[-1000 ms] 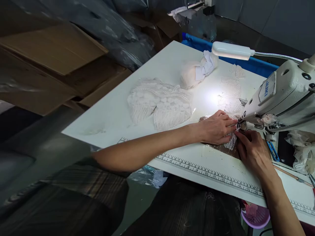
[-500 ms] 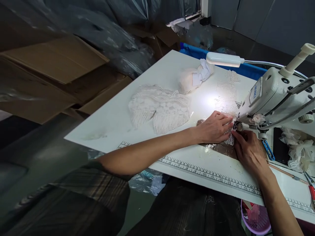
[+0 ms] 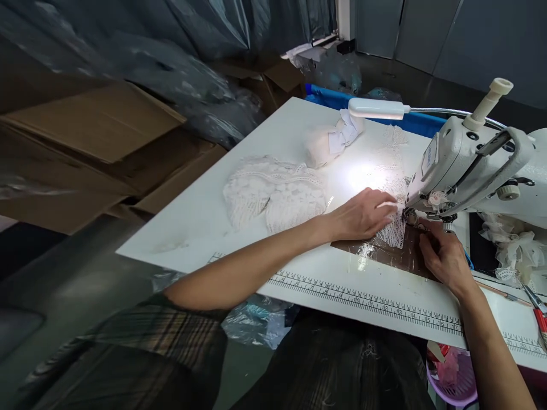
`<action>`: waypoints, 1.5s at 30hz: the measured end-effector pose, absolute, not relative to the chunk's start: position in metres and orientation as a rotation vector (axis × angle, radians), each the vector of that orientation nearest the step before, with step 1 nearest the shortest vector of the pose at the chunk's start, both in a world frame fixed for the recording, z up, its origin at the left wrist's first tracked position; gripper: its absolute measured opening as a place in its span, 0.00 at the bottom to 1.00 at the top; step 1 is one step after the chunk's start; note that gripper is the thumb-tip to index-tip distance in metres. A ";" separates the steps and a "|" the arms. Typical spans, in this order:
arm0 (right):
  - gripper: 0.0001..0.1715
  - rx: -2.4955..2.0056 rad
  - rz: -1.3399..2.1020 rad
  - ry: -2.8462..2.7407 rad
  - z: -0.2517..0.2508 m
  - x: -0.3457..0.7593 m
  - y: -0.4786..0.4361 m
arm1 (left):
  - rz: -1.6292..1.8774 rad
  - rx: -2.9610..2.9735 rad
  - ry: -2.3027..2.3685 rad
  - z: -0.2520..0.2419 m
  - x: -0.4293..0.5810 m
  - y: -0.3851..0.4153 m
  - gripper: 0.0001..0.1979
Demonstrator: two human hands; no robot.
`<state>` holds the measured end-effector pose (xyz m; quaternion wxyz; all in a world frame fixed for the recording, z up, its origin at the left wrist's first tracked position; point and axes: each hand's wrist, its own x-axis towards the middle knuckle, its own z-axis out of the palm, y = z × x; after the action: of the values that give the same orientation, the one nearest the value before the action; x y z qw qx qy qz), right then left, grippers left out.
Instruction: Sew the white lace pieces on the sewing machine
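Under the white sewing machine (image 3: pixel 453 154) lies a strip of white lace (image 3: pixel 394 232), its near end spread over a brown, shiny plate (image 3: pixel 405 257). My left hand (image 3: pixel 366 215) rests on the lace just left of the needle area, fingers stretched out and flat. To the right of the presser foot (image 3: pixel 411 218), my right hand (image 3: pixel 448 255) has its index finger reaching toward the foot. The thumb is bent and apart from the index finger, with nothing visible between them. The other right fingers are partly hidden.
Lace pieces (image 3: pixel 277 193) and a pale wrapped bundle (image 3: pixel 329 145) lie on the white table (image 3: pixel 205 228). A lamp (image 3: pixel 378 108) hangs over it. Ruffled trim (image 3: pixel 513 242) and red-handled scissors (image 3: pixel 539 319) are at right, cardboard boxes (image 3: pixel 94 125) at left, a pink basket (image 3: pixel 455 381) below.
My right hand has moved from the lace's near edge to the right side of the presser foot. My left hand has shifted slightly left, baring more lace. The view has turned slightly.
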<state>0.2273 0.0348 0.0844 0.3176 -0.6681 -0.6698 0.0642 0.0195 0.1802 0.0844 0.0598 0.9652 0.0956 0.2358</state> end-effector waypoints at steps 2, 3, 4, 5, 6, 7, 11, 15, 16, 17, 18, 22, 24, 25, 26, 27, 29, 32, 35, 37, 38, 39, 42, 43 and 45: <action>0.19 -1.763 0.164 -1.747 0.084 0.228 0.035 | 0.648 2.897 0.090 0.085 0.021 0.173 0.12; 0.18 -1.761 0.155 -1.743 0.084 0.228 0.036 | 0.611 2.888 0.034 0.084 0.022 0.171 0.11; 0.17 -1.756 0.150 -1.741 0.083 0.228 0.036 | 0.579 2.880 0.014 0.084 0.023 0.170 0.10; 0.17 -1.744 0.146 -1.737 0.083 0.227 0.036 | 0.553 2.871 0.023 0.083 0.023 0.169 0.10; 0.16 -1.725 0.148 -1.736 0.083 0.227 0.036 | 0.537 2.857 0.045 0.082 0.024 0.169 0.10; 0.16 -1.700 0.163 -1.749 0.083 0.226 0.035 | 0.526 2.835 0.071 0.082 0.024 0.170 0.10; 0.18 -1.567 0.323 -1.908 0.091 0.219 0.035 | 0.515 2.727 0.141 0.085 0.023 0.171 0.10; 0.17 -1.577 0.373 -1.958 0.094 0.210 0.039 | 0.539 2.638 0.176 0.090 0.022 0.171 0.12; 0.15 -1.602 0.363 -1.945 0.093 0.208 0.041 | 0.574 2.610 0.169 0.090 0.022 0.171 0.12; 0.13 -1.620 0.354 -1.928 0.092 0.207 0.043 | 0.613 2.583 0.151 0.090 0.022 0.171 0.12; 0.13 -1.628 0.347 -1.913 0.092 0.206 0.044 | 0.649 2.564 0.125 0.090 0.022 0.171 0.11; 0.12 -1.624 0.307 -1.831 0.090 0.206 0.045 | 0.735 2.553 0.038 0.086 0.025 0.170 0.12; 0.12 -1.623 0.225 -1.822 0.089 0.208 0.044 | 0.793 2.510 0.063 0.086 0.026 0.170 0.12; 0.12 -1.620 0.181 -1.850 0.088 0.209 0.043 | 0.824 2.479 0.085 0.087 0.027 0.170 0.11; 0.12 -1.614 0.139 -1.905 0.087 0.210 0.041 | 0.849 2.454 0.106 0.087 0.027 0.171 0.11; 0.15 -1.603 0.103 -1.980 0.085 0.211 0.040 | 0.862 2.442 0.118 0.088 0.026 0.171 0.11; 0.20 -1.581 0.056 -2.134 0.083 0.212 0.038 | 0.832 2.456 0.111 0.087 0.025 0.173 0.11; 0.22 -1.548 0.030 -2.245 0.081 0.213 0.036 | 0.726 2.559 0.045 0.082 0.023 0.175 0.11; 0.22 -1.511 0.059 -2.237 0.081 0.213 0.034 | 0.683 2.750 -0.023 0.077 0.021 0.176 0.11; 0.22 -1.486 0.073 -2.218 0.081 0.212 0.032 | 0.676 2.865 -0.060 0.075 0.020 0.176 0.13; 0.21 -1.478 0.073 -2.211 0.081 0.212 0.032 | 0.671 2.906 -0.070 0.076 0.020 0.176 0.14; 0.21 -1.475 0.069 -2.205 0.080 0.212 0.031 | 0.659 2.937 -0.071 0.077 0.020 0.175 0.15; 0.20 -1.488 0.067 -2.209 0.079 0.212 0.031 | 0.596 2.980 -0.065 0.083 0.021 0.173 0.16; 0.20 -1.491 0.071 -2.213 0.079 0.212 0.031 | 0.572 2.982 -0.070 0.085 0.022 0.173 0.16; 0.20 -1.473 0.085 -2.221 0.080 0.212 0.031 | 0.534 2.977 -0.091 0.087 0.022 0.173 0.16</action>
<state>0.2120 0.0309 0.0800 0.2355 -0.5369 -0.8095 0.0311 0.0224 0.1727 0.0870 0.0580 0.9822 -0.0299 0.1762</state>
